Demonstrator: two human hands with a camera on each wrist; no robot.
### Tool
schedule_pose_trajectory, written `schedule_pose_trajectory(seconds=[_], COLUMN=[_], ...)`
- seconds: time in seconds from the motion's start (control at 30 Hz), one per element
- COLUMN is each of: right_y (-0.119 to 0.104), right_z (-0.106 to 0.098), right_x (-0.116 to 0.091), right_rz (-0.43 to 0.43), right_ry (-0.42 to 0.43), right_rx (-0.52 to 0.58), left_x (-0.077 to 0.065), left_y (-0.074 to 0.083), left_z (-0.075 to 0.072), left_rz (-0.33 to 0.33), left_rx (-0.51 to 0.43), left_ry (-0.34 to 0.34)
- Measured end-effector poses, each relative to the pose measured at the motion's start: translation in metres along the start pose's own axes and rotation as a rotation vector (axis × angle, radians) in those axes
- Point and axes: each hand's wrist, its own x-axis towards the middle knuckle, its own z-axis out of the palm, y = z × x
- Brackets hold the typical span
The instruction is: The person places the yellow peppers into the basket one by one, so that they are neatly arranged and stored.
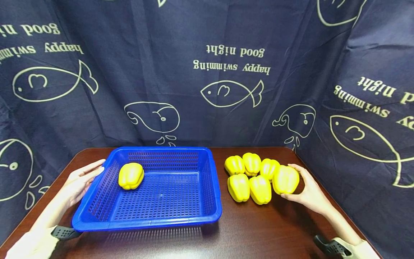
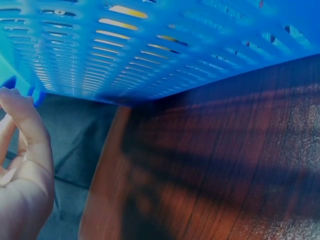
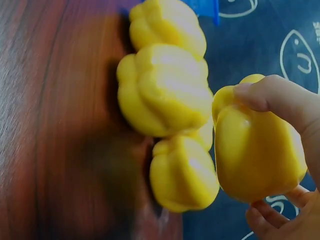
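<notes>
Table [image 1: 252,230], near right edge: your right hand [image 1: 308,192] grips a pepper [image 1: 286,180]; your relaxed left hand [image 1: 76,185] seemingly steadies the basket [image 1: 147,223].

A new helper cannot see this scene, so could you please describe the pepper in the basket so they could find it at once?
Find the blue basket at the left of the brown table. Inside, near the wall beside the person's left hand, lies a yellow pepper. It is the only one in the basket; the other peppers are outside, to the right.
</notes>
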Motion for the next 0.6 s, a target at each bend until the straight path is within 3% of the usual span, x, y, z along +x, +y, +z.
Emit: schedule_pose_trajectory(seconds=[0.2, 0.47, 0.6], right_y=[-0.017, -0.037, -0.048], right_z=[0.003, 0.015, 0.023], right_x=[0.008, 0.017, 0.021], right_rz=[0.016, 0.006, -0.017], right_ry=[-0.012, -0.036, -0.055], right_rx=[-0.026, -0.015, -0.008], left_x=[0.0, 0.0, 0.0], left_y=[0.0, 0.001, 0.001], left_z=[0.0, 0.001, 0.002], left_rz=[0.01, -0.007, 0.007], left_rx=[-0.017, 0.011, 0.006], left_ry=[-0.019, 0.02, 0.009])
